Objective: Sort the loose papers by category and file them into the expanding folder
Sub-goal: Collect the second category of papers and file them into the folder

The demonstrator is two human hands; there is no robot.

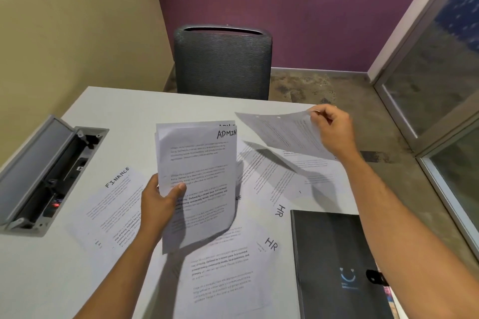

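Observation:
My left hand (158,202) grips a small stack of sheets marked ADMIN (199,176), held upright above the table. My right hand (334,132) pinches the corner of a single punched sheet (282,134), lifted off the table at the far right. Loose papers lie flat below: one marked FINANCE (114,210) at the left, two marked HR (272,243) (281,211) in the middle, and more text sheets (311,173) under the lifted one. The black expanding folder (334,261) lies closed at the near right, partly under my right forearm.
The white table (124,106) has an open grey cable box (44,171) sunk into its left side. A dark mesh office chair (223,62) stands at the far edge. A glass partition (440,85) runs along the right over a concrete floor.

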